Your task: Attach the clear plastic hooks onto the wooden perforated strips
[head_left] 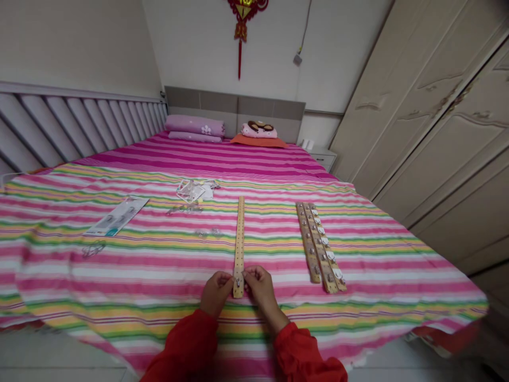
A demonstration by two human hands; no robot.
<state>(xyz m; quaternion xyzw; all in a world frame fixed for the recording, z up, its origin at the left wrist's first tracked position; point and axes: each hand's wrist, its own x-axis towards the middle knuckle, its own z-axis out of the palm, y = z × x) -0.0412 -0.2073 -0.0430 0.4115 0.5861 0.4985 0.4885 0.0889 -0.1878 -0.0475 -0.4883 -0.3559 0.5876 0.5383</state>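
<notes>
Over the bed (258,162), our left hand (216,294) and right hand (261,286) pinch the perforated strip (239,239); we judge it light, stiff, edge-held.

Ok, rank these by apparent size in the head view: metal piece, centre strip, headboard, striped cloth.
1. Striped cloth
2. Headboard
3. Centre strip
4. Metal piece at that strip's near end

A home bedroom, shown by the bed (238,162), headboard (207,99), nightstand (328,158) and wardrobe (425,127).
</notes>
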